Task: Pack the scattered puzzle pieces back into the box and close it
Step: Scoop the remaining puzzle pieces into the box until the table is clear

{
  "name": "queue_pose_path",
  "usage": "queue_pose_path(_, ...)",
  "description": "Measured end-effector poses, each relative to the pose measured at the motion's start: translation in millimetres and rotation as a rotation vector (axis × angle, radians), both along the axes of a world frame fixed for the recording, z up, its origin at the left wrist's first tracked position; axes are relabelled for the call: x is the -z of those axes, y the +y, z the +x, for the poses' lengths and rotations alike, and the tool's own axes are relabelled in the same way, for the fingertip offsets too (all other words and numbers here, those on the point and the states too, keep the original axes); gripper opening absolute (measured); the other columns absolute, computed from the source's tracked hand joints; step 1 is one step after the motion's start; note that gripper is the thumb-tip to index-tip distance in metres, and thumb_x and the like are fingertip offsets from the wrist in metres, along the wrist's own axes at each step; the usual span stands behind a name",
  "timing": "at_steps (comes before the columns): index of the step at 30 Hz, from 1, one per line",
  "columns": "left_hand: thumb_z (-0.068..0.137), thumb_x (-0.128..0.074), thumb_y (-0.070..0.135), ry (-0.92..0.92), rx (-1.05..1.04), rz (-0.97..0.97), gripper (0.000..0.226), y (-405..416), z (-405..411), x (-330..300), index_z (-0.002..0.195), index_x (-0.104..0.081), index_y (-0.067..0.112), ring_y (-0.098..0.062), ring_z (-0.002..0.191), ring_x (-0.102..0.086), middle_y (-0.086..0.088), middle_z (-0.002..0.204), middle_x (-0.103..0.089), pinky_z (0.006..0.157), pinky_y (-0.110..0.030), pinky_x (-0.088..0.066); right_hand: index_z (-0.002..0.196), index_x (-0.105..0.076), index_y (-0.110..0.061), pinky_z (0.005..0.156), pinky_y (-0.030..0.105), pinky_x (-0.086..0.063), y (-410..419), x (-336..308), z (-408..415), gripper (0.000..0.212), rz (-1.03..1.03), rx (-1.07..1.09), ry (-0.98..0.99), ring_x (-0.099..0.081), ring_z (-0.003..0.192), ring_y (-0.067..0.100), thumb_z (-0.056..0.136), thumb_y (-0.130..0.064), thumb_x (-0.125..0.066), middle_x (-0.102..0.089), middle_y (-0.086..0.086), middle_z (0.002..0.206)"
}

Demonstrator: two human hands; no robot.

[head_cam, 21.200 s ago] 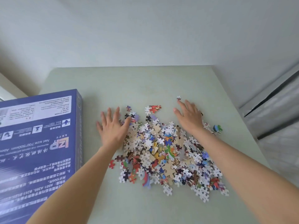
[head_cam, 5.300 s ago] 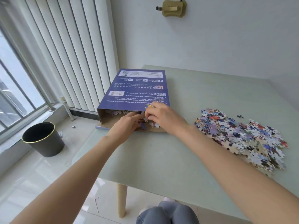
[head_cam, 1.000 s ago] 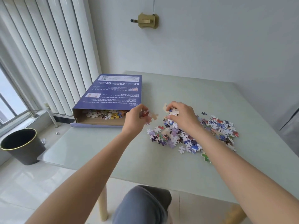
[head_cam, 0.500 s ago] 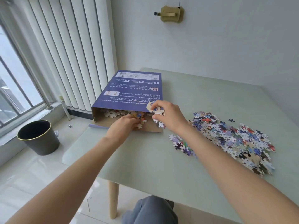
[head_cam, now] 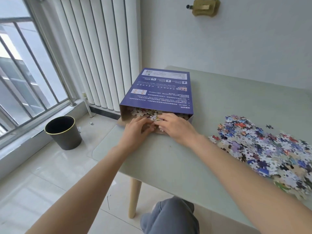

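Note:
The blue puzzle box (head_cam: 158, 92) lies flat at the table's far left corner, its open end facing me and its brown flap folded out on the table. Loose puzzle pieces (head_cam: 145, 112) fill its mouth. My left hand (head_cam: 136, 130) and my right hand (head_cam: 175, 129) meet at that opening, fingers laid over pieces on the flap and pressing them inward. A big pile of scattered puzzle pieces (head_cam: 266, 151) lies on the table to the right, apart from both hands.
The pale green table (head_cam: 168, 166) ends just left of the box, with a wooden leg (head_cam: 134, 198) below. A black bin (head_cam: 63, 132) stands on the floor by the window bars and white vertical blinds (head_cam: 101, 48). My knee (head_cam: 170, 217) shows under the near edge.
My right hand has come down from above the box mouth to the flap, and the pieces it carried are now at the opening. My left hand stays at the mouth.

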State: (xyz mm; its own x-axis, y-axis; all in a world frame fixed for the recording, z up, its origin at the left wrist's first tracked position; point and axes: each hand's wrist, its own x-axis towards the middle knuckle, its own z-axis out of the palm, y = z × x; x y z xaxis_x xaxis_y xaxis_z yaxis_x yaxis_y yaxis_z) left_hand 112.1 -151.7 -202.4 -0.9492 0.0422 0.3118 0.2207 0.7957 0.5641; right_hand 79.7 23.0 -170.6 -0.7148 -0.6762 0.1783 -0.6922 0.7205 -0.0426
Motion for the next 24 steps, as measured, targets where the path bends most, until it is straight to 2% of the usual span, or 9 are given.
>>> queue_pose_path(1, 0.086, -0.063, 0.029, 0.012, 0.001, -0.005, 0.022, 1.1, -0.1, 0.2, 0.106, -0.064, 0.019, -0.023, 0.101, -0.055, 0.002, 0.107, -0.063, 0.091, -0.039, -0.044, 0.130, -0.055, -0.021, 0.107, 0.038, -0.036, 1.9, -1.2, 3.7, 0.034, -0.025, 0.023, -0.054, -0.034, 0.135, 0.020, 0.098, -0.024, -0.044, -0.044, 0.000, 0.143)
queue_pose_path(3, 0.084, -0.064, 0.034, 0.021, -0.004, -0.004, 0.024, 2.4, 0.4, 0.1, 0.104, -0.063, 0.020, -0.020, 0.099, -0.054, 0.004, 0.105, -0.063, 0.091, -0.041, -0.044, 0.136, -0.048, -0.024, 0.113, 0.029, -0.020, 7.0, -0.9, 10.6, 0.037, -0.118, 0.043, -0.185, -0.024, 0.139, 0.017, 0.100, -0.027, -0.039, -0.034, -0.003, 0.150)
queue_pose_path(5, 0.080, -0.067, 0.037, 0.020, 0.003, -0.014, 0.029, 1.9, 0.9, 0.1, 0.104, -0.063, 0.022, -0.018, 0.100, -0.054, 0.006, 0.105, -0.062, 0.091, -0.040, -0.043, 0.134, -0.050, -0.023, 0.111, 0.027, -0.020, 11.8, -1.5, 19.6, 0.036, -0.255, 0.114, -0.245, -0.028, 0.137, 0.016, 0.099, -0.026, -0.041, -0.036, -0.003, 0.147)
queue_pose_path(7, 0.078, -0.070, 0.038, 0.023, 0.015, -0.048, 0.031, 0.7, 0.1, 1.0, 0.105, -0.064, 0.023, -0.019, 0.103, -0.053, 0.006, 0.108, -0.062, 0.093, -0.039, -0.042, 0.130, -0.053, -0.020, 0.107, 0.030, -0.031, 19.2, -2.7, 32.3, 0.035, -0.332, 0.225, -0.231, -0.038, 0.130, 0.016, 0.099, -0.027, -0.039, -0.045, -0.003, 0.139)
queue_pose_path(10, 0.077, -0.071, 0.035, 0.040, 0.008, -0.071, 0.029, 0.3, -1.3, 1.5, 0.103, -0.067, 0.022, -0.021, 0.105, -0.051, 0.003, 0.111, -0.061, 0.092, -0.037, -0.040, 0.136, -0.046, -0.020, 0.106, 0.038, -0.035, 25.6, -3.0, 50.1, 0.043, -0.175, 0.294, -0.292, -0.036, 0.134, 0.017, 0.100, -0.038, -0.032, -0.041, -0.002, 0.144)
queue_pose_path(13, 0.077, -0.071, 0.036, 0.056, 0.010, -0.070, 0.028, 0.2, -1.8, 3.5, 0.102, -0.069, 0.023, -0.022, 0.104, -0.051, 0.003, 0.109, -0.060, 0.090, -0.038, -0.042, 0.147, -0.025, -0.015, 0.115, 0.037, -0.023, 19.7, 0.6, 45.8, 0.060, 0.021, 0.323, -0.362, -0.017, 0.144, 0.017, 0.098, -0.050, -0.025, -0.014, -0.002, 0.157)
queue_pose_path(16, 0.078, -0.071, 0.037, 0.062, 0.018, -0.071, 0.029, 0.2, -1.3, 4.9, 0.103, -0.070, 0.023, -0.022, 0.102, -0.052, 0.003, 0.108, -0.061, 0.089, -0.041, -0.044, 0.149, -0.013, -0.008, 0.117, 0.035, -0.010, 5.7, 1.5, 26.0, 0.068, 0.025, 0.378, -0.413, -0.007, 0.146, 0.020, 0.098, -0.052, -0.021, -0.002, 0.005, 0.158)
queue_pose_path(19, 0.078, -0.071, 0.036, 0.065, 0.015, -0.057, 0.027, 0.4, -0.5, 3.9, 0.102, -0.071, 0.025, -0.020, 0.101, -0.052, 0.005, 0.106, -0.060, 0.090, -0.041, -0.044, 0.148, -0.019, -0.008, 0.115, 0.035, -0.016, -3.1, 0.7, 17.9, 0.062, -0.024, 0.394, -0.356, -0.014, 0.145, 0.022, 0.099, -0.047, -0.023, -0.008, 0.007, 0.158)
queue_pose_path(24, 0.075, -0.073, 0.038, 0.042, -0.008, -0.034, 0.035, -0.1, -3.6, 3.2, 0.104, -0.064, 0.021, -0.020, 0.103, -0.051, 0.003, 0.106, -0.060, 0.092, -0.042, -0.043, 0.133, -0.046, -0.011, 0.111, 0.033, -0.026, 3.6, 0.3, 46.1, 0.048, -0.080, 0.287, -0.171, -0.034, 0.135, 0.018, 0.100, -0.040, -0.027, -0.039, 0.002, 0.147)
